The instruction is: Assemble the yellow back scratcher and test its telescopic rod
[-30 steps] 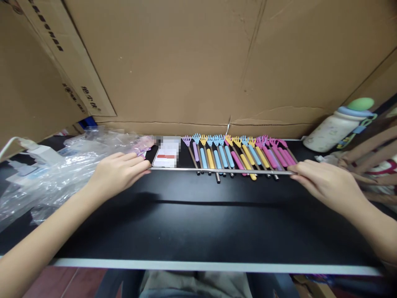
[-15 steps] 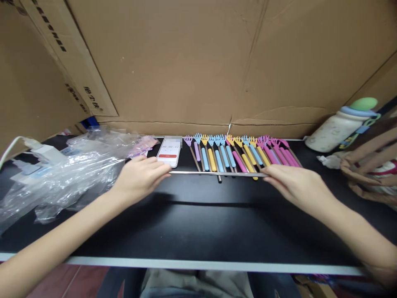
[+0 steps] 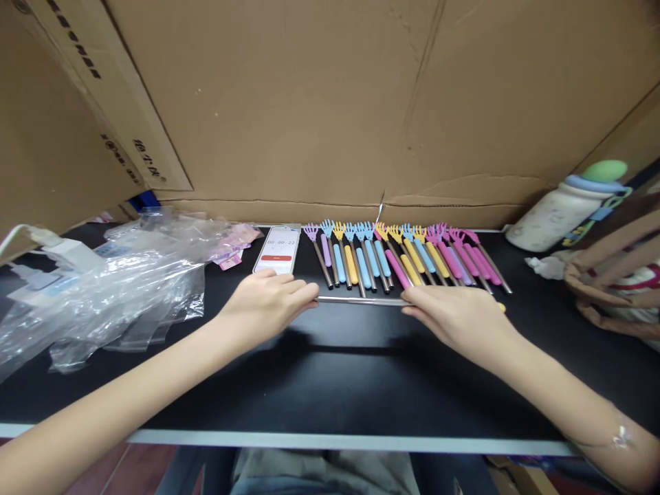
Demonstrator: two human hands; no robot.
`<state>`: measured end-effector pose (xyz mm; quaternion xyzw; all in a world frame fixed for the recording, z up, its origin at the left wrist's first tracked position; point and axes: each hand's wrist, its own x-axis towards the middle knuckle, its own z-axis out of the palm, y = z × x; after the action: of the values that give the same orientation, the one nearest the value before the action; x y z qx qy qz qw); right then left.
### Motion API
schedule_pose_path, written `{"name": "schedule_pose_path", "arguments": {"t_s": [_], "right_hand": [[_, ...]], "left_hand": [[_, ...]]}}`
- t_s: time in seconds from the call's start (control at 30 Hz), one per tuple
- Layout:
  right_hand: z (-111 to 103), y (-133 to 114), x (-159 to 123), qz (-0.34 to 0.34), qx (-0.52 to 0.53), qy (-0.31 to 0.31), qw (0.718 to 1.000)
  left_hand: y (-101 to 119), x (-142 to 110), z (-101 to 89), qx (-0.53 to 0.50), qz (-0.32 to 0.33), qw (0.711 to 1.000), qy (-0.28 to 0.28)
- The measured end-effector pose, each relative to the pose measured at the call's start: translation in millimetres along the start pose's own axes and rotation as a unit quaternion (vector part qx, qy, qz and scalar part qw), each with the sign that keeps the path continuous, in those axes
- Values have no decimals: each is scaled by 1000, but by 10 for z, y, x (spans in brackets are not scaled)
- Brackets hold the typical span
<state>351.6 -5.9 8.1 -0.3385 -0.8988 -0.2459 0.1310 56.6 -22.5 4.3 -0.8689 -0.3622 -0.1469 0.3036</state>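
Note:
A thin telescopic metal rod (image 3: 361,300) lies crosswise on the black table (image 3: 330,371), just in front of a row of several colourful back scratchers (image 3: 402,258). My left hand (image 3: 268,304) grips the rod's left end with closed fingers. My right hand (image 3: 456,320) closes over the right end. A yellow tip (image 3: 501,307) pokes out past my right fingers. The scratchers are purple, blue, yellow and pink, and they lie side by side with their claw heads toward the cardboard wall.
A phone (image 3: 278,249) showing a timer lies left of the scratchers. Crumpled clear plastic bags (image 3: 118,282) and a white charger (image 3: 56,251) fill the left side. A bottle (image 3: 567,206) and a brown bag (image 3: 619,282) sit at right. Cardboard (image 3: 330,103) walls off the back.
My hands have moved toward each other and the rod between them has become much shorter. It now spans about a third of its earlier length.

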Motion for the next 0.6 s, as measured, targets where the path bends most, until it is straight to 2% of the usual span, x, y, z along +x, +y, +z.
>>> {"name": "schedule_pose_path", "arguments": {"t_s": [0.17,0.27,0.4,0.6], "right_hand": [[24,545,-340,47,-51,-25,997],[19,800,-531,66,-70,-8,995],[23,875,-627,69,-38,-6,997],[92,879,-632,96,-17,-26,995]], "left_hand": [[-438,-333,4,67,-30,997,-25],[-624,-515,-10,88,-41,994,-48],[-661,-579,-18,77,-44,994,-66],[-719,-569,56,56,-39,997,-45]]}}
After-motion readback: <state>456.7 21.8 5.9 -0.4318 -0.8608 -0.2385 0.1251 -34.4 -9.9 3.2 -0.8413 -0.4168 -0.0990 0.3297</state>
